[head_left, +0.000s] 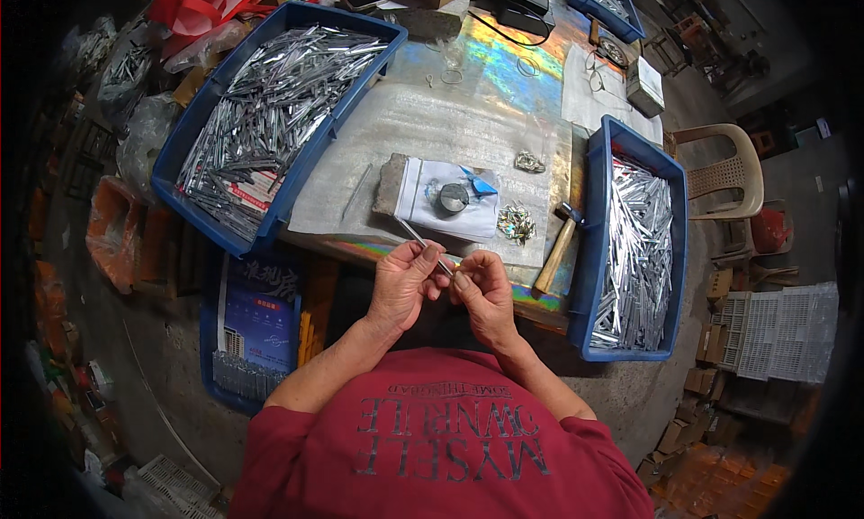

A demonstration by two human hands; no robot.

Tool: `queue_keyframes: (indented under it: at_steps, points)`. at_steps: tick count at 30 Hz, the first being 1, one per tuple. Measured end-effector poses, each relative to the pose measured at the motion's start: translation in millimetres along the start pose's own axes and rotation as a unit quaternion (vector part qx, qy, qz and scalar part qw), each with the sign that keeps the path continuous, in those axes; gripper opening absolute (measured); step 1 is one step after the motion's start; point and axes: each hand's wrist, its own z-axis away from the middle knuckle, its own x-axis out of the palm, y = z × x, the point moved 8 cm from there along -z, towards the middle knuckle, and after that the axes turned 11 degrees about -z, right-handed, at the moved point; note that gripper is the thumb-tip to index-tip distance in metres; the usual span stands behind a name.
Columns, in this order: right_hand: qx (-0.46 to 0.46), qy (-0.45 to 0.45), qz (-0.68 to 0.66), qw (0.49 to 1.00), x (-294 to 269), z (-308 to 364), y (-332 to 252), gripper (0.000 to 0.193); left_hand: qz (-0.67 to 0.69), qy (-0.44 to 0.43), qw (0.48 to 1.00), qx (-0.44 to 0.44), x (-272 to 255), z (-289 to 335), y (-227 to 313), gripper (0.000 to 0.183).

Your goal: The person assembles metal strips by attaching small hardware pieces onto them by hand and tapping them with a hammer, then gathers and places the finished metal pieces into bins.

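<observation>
A pale sheet [432, 114] covers the table [508, 46] under the paper-topped block [430, 215]; well right of the block, a tan chair [733, 172] stands. Just nearer than the block, the left hand [401, 283] pinches a slim metal rod [411, 230], its long axis slanting far-left to near-right, far tip toward the block; the right hand [487, 301] presses its fingertips together, around what I cannot tell.

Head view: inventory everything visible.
Table: one, multicoloured, centre.
Rod: one, silver, held, centre.
Trays: four, blue, around and below table.
Metal strips: uncountable, silver, in trays.
Block: one, grey, under white paper.
Round piece: one, grey, on paper.
Pointed piece: one, blue, on paper.
Small parts: many, silvery, right of block.
Hammer: one, brown-handled, beside right tray.
Chair: one, beige, right.
Bag: one, red, upper-left.
Clutter: uncountable, dim, both sides.
Left hand: one, on rod.
Right hand: one, at rod's end.
</observation>
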Motion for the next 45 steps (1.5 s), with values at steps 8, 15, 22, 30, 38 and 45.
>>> queue_keyframes:
  at_steps: [8,15,22,30,38,45]
  points:
    - [0.006,0.001,0.008,1.0,-1.7,0.7,1.8,0.016,-0.001,0.012,1.0,-0.007,-2.4,0.9,-3.9,0.017]
    - [-0.013,0.033,-0.016,0.999,-5.7,4.2,6.2,0.019,-0.039,0.025,0.998,0.043,-2.2,5.1,-2.1,0.015]
    - [-0.019,0.044,-0.055,0.997,-4.8,3.1,4.4,0.022,-0.16,0.063,0.977,0.124,-3.5,10.5,6.5,0.013]
    - [0.039,0.066,-0.07,0.995,-2.4,-6.7,4.1,0.03,-0.15,0.07,0.979,0.118,-6.9,-12.5,17.5,0.016]
    - [0.05,0.07,-0.022,0.996,-15.3,2.5,9.1,0.029,-0.317,0.102,0.907,0.258,-6.7,-59.1,50.7,0.013]
    - [0.037,0.099,-0.025,0.994,-32.9,6.6,8.2,0.026,-0.364,0.109,0.881,0.28,-4.5,-67.4,49.8,0.01]
